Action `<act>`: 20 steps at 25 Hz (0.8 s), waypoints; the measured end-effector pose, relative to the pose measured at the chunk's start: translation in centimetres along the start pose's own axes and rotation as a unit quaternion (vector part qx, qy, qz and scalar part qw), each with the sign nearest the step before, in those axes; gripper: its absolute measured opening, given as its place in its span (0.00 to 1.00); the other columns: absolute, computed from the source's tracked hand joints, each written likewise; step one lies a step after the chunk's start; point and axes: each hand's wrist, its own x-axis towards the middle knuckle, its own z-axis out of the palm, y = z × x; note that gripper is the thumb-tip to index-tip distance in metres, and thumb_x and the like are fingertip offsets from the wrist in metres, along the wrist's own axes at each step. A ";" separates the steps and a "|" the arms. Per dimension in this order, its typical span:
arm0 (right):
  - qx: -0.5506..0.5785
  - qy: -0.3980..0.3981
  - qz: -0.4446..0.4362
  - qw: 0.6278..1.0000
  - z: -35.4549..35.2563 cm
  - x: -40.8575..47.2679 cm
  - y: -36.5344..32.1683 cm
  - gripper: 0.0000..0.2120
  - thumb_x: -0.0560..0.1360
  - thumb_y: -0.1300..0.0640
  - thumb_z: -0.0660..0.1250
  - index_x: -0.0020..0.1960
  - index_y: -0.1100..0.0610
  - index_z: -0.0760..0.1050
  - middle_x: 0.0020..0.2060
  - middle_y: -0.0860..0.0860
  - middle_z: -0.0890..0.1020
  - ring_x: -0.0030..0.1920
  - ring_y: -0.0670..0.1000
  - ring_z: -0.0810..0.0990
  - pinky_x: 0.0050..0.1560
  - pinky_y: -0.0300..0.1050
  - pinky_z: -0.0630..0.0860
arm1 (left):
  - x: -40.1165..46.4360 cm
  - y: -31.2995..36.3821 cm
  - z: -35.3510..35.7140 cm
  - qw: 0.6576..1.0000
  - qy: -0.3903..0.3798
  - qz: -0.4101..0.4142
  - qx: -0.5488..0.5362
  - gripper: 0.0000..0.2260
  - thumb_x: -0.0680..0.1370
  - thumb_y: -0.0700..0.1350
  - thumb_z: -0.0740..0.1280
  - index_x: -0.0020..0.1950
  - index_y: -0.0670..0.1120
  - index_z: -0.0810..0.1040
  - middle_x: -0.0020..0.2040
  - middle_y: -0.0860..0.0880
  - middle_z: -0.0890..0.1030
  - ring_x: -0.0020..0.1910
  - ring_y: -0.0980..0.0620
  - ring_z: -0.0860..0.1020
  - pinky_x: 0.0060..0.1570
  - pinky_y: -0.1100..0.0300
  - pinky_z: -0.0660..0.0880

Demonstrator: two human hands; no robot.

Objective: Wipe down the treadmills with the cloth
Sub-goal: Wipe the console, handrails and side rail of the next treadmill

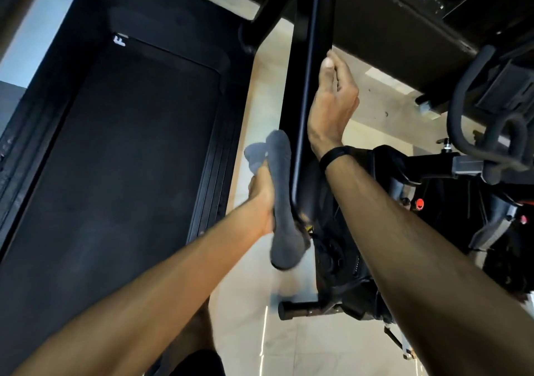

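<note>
While the head camera looked steeply down, the left hand gripped a grey cloth, fingers curled round its middle, so that one bunched end stood above the fist and the longer end hung below it. The cloth lay against the left face of a black rail, a slanting handrail or upright of a treadmill, low on its length. The right hand sat higher on the same rail from the other side, thumb up along the edge and fingers curled toward the bar; whether they truly closed round it or only braced against it could not be told, as the rail hid the contact. A dark band circled that wrist. Left of the rail lay the black belt of a treadmill on pale floor, and an exercise bike stood to the right.

The step in hand looked like wiping the rail, with the right hand steadying. The next move probably called for sliding the cloth along the bar with firm pressure, then shifting the right hand clear so the patch under it could be wiped too
</note>
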 end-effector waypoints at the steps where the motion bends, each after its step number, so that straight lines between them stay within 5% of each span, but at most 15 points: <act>1: -0.007 -0.003 0.003 1.000 -0.1 0.1 0.2 0.22 0.79 0.48 0.60 0.66 0.58 0.79 0.63 0.52 0.81 0.68 0.50 0.75 0.74 0.64 0.63 | 0.0 0.0 0.4 1.000 -0.012 0.009 0.003 0.29 0.64 0.67 0.61 0.50 0.45 0.73 0.44 0.45 0.77 0.46 0.46 0.78 0.54 0.50 0.76; 3: -0.029 -0.012 0.004 0.999 -0.5 -0.1 0.4 0.22 0.79 0.47 0.59 0.66 0.58 0.79 0.64 0.53 0.81 0.69 0.52 0.74 0.74 0.64 0.62 | 0.1 -0.1 0.4 0.997 -0.031 0.049 0.055 0.21 0.70 0.64 0.61 0.48 0.47 0.70 0.43 0.45 0.72 0.41 0.47 0.73 0.48 0.49 0.73; 6: -0.061 -0.053 -0.013 0.997 -0.5 -0.8 0.0 0.24 0.79 0.44 0.58 0.67 0.58 0.78 0.67 0.54 0.79 0.72 0.53 0.72 0.77 0.65 0.56 | -0.5 1.0 -0.1 0.993 0.031 0.072 0.093 0.11 0.81 0.58 0.59 0.48 0.51 0.69 0.51 0.46 0.74 0.48 0.48 0.73 0.59 0.49 0.74; 8: -0.131 -0.109 -0.045 0.984 -0.9 -1.7 -0.4 0.24 0.80 0.45 0.58 0.67 0.58 0.78 0.69 0.56 0.77 0.75 0.54 0.69 0.79 0.58 0.45 | -2.2 1.1 -1.0 0.989 0.032 0.086 0.118 0.08 0.83 0.51 0.60 0.49 0.49 0.72 0.54 0.46 0.77 0.48 0.49 0.75 0.53 0.61 0.79; 10: -0.163 -0.172 -0.078 0.968 -1.6 -3.2 -1.3 0.20 0.81 0.48 0.60 0.64 0.59 0.80 0.68 0.56 0.77 0.75 0.54 0.68 0.78 0.51 0.41 | -5.1 2.0 -2.2 0.982 0.009 0.117 0.149 0.09 0.83 0.50 0.63 0.49 0.45 0.75 0.47 0.47 0.79 0.40 0.55 0.77 0.34 0.68 0.77; 13: -0.135 -0.299 -0.124 0.936 -2.9 -5.0 -3.5 0.17 0.80 0.57 0.65 0.67 0.58 0.77 0.68 0.55 0.77 0.74 0.51 0.68 0.80 0.56 0.50 | -7.4 6.6 -4.1 0.970 -0.009 0.152 0.190 0.19 0.80 0.56 0.66 0.59 0.40 0.79 0.50 0.45 0.82 0.46 0.51 0.80 0.44 0.59 0.77; 15: -0.144 -0.423 -0.152 0.882 -3.4 -5.4 -6.3 0.29 0.76 0.58 0.69 0.75 0.53 0.68 0.74 0.54 0.70 0.77 0.52 0.63 0.80 0.54 0.52 | -8.8 9.6 -5.6 0.961 -0.040 0.158 0.224 0.25 0.79 0.56 0.67 0.67 0.39 0.76 0.59 0.43 0.81 0.56 0.48 0.80 0.61 0.51 0.76; 17: -0.195 -0.532 -0.168 0.806 -3.2 -5.8 -9.9 0.43 0.71 0.63 0.71 0.80 0.47 0.57 0.79 0.52 0.61 0.80 0.52 0.56 0.80 0.57 0.48 | -10.0 11.9 -7.2 0.955 -0.077 0.155 0.241 0.18 0.82 0.52 0.62 0.64 0.40 0.77 0.61 0.42 0.81 0.59 0.51 0.79 0.67 0.54 0.72; 20: -0.303 -0.636 -0.168 0.690 -1.5 -7.7 -14.9 0.53 0.70 0.62 0.76 0.81 0.41 0.46 0.82 0.50 0.46 0.81 0.50 0.42 0.78 0.58 0.33 | -13.9 14.9 -10.1 0.946 -0.077 0.141 0.281 0.11 0.85 0.41 0.54 0.52 0.44 0.75 0.45 0.48 0.78 0.41 0.58 0.77 0.43 0.69 0.74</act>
